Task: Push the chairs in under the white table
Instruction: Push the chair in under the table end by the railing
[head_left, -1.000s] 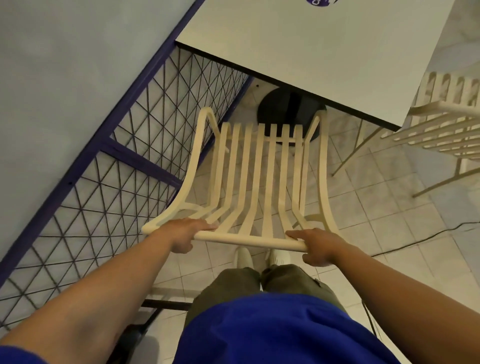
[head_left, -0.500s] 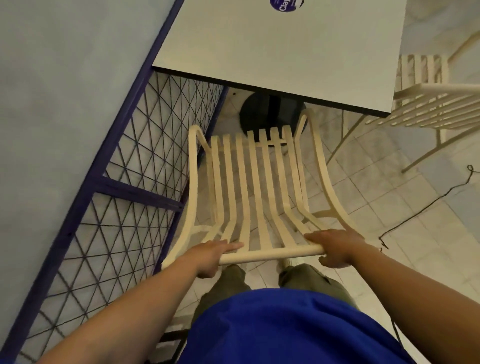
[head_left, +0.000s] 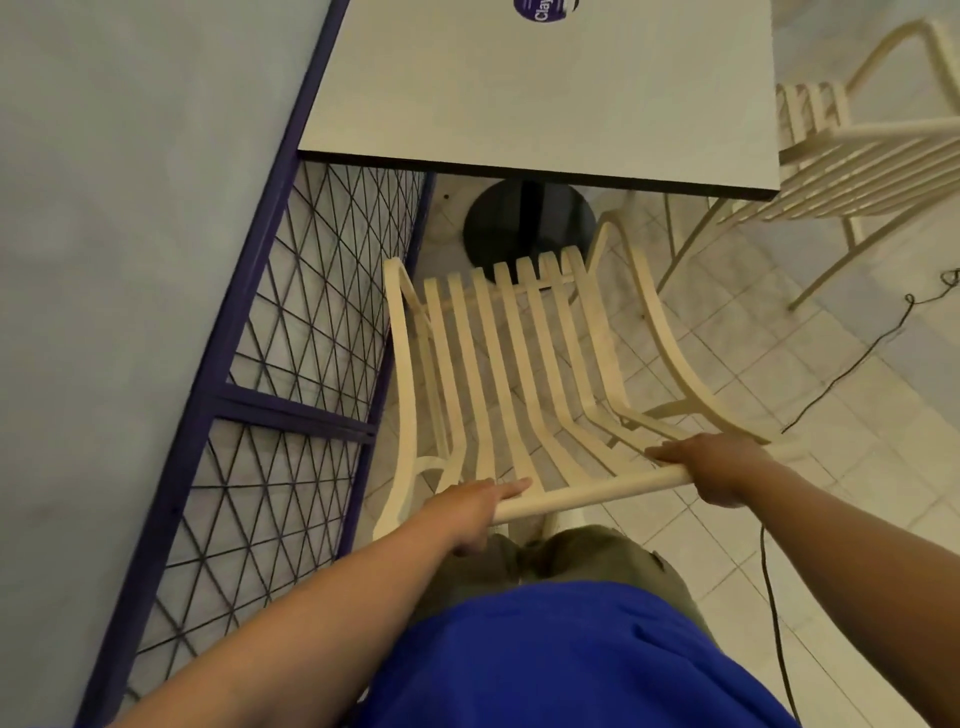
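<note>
A cream slatted chair (head_left: 519, 364) stands directly in front of me, its seat front just short of the white table's (head_left: 545, 93) near edge. My left hand (head_left: 467, 512) is wrapped over the left part of the chair's top rail. My right hand (head_left: 719, 467) grips the same rail near its right end. The table's black round base (head_left: 519, 223) shows below the tabletop, beyond the seat. A second cream chair (head_left: 857, 161) stands at the table's right side, partly under its corner.
A purple-framed wire mesh fence (head_left: 270, 364) runs along the left, close to the chair's left arm, with a pale wall above it. A thin black cable (head_left: 841, 384) trails over the tiled floor on the right. A purple sticker (head_left: 545, 10) sits on the tabletop.
The chair has swung: its back end has shifted right and away from the fence, and the seat front now sits further from the table edge. Both hands kept hold of the rail.
</note>
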